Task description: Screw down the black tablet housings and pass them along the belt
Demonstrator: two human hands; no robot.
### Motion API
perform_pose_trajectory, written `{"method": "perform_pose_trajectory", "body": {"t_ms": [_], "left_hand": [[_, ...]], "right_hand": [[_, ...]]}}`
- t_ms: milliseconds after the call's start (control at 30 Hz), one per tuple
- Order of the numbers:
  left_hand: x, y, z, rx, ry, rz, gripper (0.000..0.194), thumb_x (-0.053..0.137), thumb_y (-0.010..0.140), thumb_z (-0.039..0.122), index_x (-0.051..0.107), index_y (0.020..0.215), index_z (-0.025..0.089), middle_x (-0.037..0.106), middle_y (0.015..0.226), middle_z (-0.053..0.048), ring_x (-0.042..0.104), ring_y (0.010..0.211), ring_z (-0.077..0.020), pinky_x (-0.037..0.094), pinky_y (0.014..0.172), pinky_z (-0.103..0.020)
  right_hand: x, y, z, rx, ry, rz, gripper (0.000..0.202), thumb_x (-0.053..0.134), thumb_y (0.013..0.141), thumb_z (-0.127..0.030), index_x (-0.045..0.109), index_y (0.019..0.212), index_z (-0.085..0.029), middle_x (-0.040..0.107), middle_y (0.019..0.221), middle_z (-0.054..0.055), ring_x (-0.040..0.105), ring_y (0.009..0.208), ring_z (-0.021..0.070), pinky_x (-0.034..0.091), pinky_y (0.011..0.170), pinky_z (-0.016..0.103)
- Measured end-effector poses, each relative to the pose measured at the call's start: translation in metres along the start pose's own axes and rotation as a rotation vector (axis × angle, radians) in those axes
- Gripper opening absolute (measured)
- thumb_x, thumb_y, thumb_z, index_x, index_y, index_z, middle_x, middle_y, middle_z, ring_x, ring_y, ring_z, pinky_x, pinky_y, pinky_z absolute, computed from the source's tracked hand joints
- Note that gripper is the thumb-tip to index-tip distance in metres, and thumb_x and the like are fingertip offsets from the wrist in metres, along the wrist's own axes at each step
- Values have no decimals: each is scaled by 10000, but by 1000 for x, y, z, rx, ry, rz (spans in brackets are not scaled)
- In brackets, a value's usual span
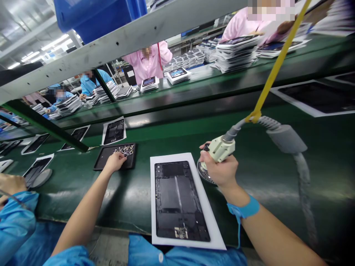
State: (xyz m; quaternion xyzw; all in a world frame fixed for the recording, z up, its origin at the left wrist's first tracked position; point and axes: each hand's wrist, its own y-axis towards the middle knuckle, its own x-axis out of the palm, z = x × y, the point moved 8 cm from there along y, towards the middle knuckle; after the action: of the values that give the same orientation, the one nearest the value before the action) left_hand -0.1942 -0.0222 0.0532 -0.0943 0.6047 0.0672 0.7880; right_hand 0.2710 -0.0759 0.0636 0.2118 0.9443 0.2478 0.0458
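Observation:
My left hand [115,162] reaches into a black tray [104,157], fingertips pinched at a heap of small silvery and dark parts [125,149]. Whatever is between those fingertips is too small to make out. In my right hand [220,168] is a cream corded electric screwdriver [222,147], my fingers wrapped round its body. Its tip is hidden behind the hand, over a round metal dish with holes [206,177]. Between my hands lies an open tablet housing [177,199], black inside, on a white sheet [212,236]. A blue band [248,208] circles my right wrist.
A yellow strap [273,79] holds up the tool's grey cable [303,184], which hangs at right. More tablet housings [114,131] lie along the green bench [155,136]. A co-worker's blue sleeve [19,214] is close at left. A metal beam [133,37] crosses above.

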Motion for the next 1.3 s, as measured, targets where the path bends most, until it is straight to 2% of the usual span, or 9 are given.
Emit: {"method": "perform_pose_trajectory", "body": {"t_ms": [100,200,300,433,667,867,967,1100,1300], "left_hand": [[-7,-6,-1,3,-180,68,180,678,775,382,666,735,207,716,708,-25,690,749,-213,490,682,-281],[-11,-13,4,22,-487,94,296,722,734,471,664,789,186,732,733,-37,706,732,-205,552,706,-299],[-10,-23,23,77,-752,88,408,774,702,513,665,879,163,732,740,-43,720,723,-199,593,723,-323],[3,-44,56,146,-831,76,450,777,737,508,707,1000,148,722,756,-31,708,714,-183,603,690,-317],[54,-70,96,267,-705,-117,393,673,879,480,768,1086,160,767,835,-57,720,744,-199,614,717,-334],[54,-77,120,609,-337,103,300,549,1012,384,789,988,206,787,941,-77,740,860,-201,593,850,-324],[59,-76,124,650,-206,156,281,536,1023,345,778,1010,202,792,955,-86,745,855,-202,587,827,-310],[66,-77,131,659,-34,152,275,517,1034,320,773,989,230,760,893,-58,711,800,-168,548,758,-259],[69,-78,141,685,56,142,283,508,1040,297,756,921,229,724,899,-49,667,850,-163,516,774,-253]], "right_hand": [[0,0,-1,-1,1,1,213,755,822,-337,716,982,-202,767,840,57,756,767,250,639,824,463],[0,1,-1,4,5,7,225,756,824,-333,710,1001,-202,767,834,50,743,716,233,638,825,465],[0,1,-3,-4,4,14,224,755,822,-330,707,1000,-203,768,841,55,762,804,257,638,851,473],[0,1,-4,-9,-8,4,206,753,821,-337,706,973,-206,769,842,59,774,859,270,643,861,469],[0,1,-1,24,-6,5,229,762,813,-358,711,977,-207,781,827,69,782,848,282,643,834,465],[0,0,-2,16,-10,6,247,760,818,-381,709,990,-211,785,834,68,780,819,276,642,800,450],[1,1,-4,10,-5,0,224,757,820,-369,703,973,-214,780,831,62,777,820,272,641,801,443],[1,1,-5,7,6,0,212,754,820,-355,701,967,-211,782,853,69,778,839,273,638,808,441],[1,0,-3,7,1,-10,239,755,828,-371,700,1002,-215,788,910,74,778,863,270,642,797,434]]}}
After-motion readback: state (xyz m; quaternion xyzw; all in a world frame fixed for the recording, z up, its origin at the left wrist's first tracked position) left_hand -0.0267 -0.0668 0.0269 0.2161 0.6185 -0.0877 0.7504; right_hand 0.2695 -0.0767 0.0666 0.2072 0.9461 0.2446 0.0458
